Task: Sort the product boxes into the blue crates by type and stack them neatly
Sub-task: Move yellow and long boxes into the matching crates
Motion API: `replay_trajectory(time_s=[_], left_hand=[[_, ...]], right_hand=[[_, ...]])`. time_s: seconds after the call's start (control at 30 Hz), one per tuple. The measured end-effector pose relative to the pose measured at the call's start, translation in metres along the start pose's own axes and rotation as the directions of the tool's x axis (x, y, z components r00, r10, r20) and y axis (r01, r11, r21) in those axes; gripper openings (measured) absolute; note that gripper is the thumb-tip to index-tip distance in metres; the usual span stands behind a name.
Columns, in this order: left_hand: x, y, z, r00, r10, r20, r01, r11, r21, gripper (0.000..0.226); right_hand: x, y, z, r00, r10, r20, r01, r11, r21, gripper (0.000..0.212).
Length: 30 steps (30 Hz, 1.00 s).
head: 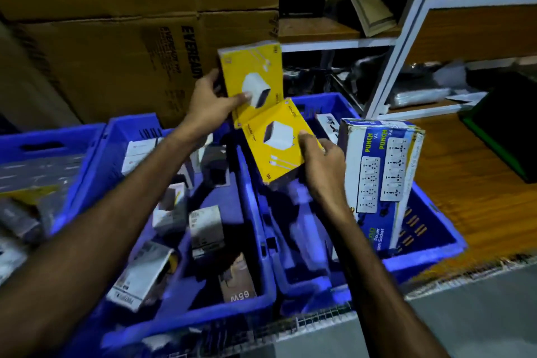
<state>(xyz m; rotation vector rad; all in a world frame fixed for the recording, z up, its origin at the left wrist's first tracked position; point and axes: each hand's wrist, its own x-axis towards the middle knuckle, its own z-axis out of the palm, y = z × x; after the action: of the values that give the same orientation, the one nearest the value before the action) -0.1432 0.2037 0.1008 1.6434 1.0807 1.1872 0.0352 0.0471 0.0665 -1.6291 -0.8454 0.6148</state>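
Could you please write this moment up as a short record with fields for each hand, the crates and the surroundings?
left hand: left hand holds the upper yellow charger box, raised and upright
right hand: right hand holds the lower yellow charger box, tilted
box relation: the two yellow boxes meet or overlap at one corner
middle crate: middle blue crate holds mixed small white boxes, unstacked
right crate: right blue crate holds tall power socket boxes standing on end
behind: cardboard cartons and a metal shelf rack

Three blue crates (430, 259) sit side by side on a wire-mesh surface (319, 320), cardboard cartons (116, 67) stacked behind them.
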Motion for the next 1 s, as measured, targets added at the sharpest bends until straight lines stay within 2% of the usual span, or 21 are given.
replay_trajectory(time_s=[0.17,0.27,0.37,0.43,0.53,0.63,0.67,0.73,0.83,0.93,1.0], left_hand=[[-0.090,0.008,-0.072,0.971,-0.138,-0.194,0.117,0.987,-0.114,0.035],[-0.147,0.003,-0.125,0.911,-0.262,-0.318,0.224,0.963,-0.151,0.037],[-0.207,0.000,-0.181,0.823,-0.364,-0.436,0.328,0.931,-0.157,0.030],[-0.249,-0.001,-0.213,0.762,-0.382,-0.523,0.367,0.920,-0.137,0.023],[-0.303,-0.001,-0.258,0.650,-0.370,-0.664,0.398,0.910,-0.118,0.021],[-0.338,-0.001,-0.298,0.563,-0.278,-0.778,0.414,0.910,-0.025,0.018],[-0.346,-0.003,-0.311,0.550,-0.229,-0.803,0.428,0.903,0.036,0.021],[-0.356,-0.007,-0.335,0.559,-0.163,-0.813,0.464,0.874,0.144,0.025],[-0.357,-0.024,-0.364,0.545,-0.199,-0.814,0.569,0.801,0.185,0.030],[-0.347,-0.047,-0.383,0.508,-0.280,-0.815,0.679,0.712,0.178,0.031],[-0.342,-0.062,-0.390,0.516,-0.299,-0.803,0.715,0.666,0.212,0.030]], right_hand=[[-0.040,-0.011,0.020,0.961,0.075,0.266,-0.113,0.985,0.131,0.045],[-0.060,-0.019,0.045,0.882,0.019,0.471,-0.064,0.995,0.082,0.045],[-0.088,-0.027,0.074,0.794,-0.022,0.607,0.045,0.999,-0.023,0.048],[-0.110,-0.032,0.096,0.746,-0.028,0.665,0.074,0.996,-0.041,0.050],[-0.146,-0.048,0.132,0.662,-0.010,0.750,0.071,0.996,-0.050,0.038],[-0.180,-0.064,0.168,0.609,0.002,0.793,0.034,0.999,-0.028,0.036],[-0.190,-0.069,0.179,0.617,-0.013,0.787,0.056,0.998,-0.028,0.037],[-0.206,-0.079,0.204,0.660,-0.072,0.748,0.202,0.976,-0.085,0.040],[-0.220,-0.093,0.238,0.723,-0.200,0.662,0.433,0.877,-0.208,0.046],[-0.228,-0.101,0.273,0.725,-0.234,0.648,0.491,0.835,-0.248,0.058],[-0.234,-0.103,0.293,0.710,-0.212,0.672,0.515,0.807,-0.289,0.057]])
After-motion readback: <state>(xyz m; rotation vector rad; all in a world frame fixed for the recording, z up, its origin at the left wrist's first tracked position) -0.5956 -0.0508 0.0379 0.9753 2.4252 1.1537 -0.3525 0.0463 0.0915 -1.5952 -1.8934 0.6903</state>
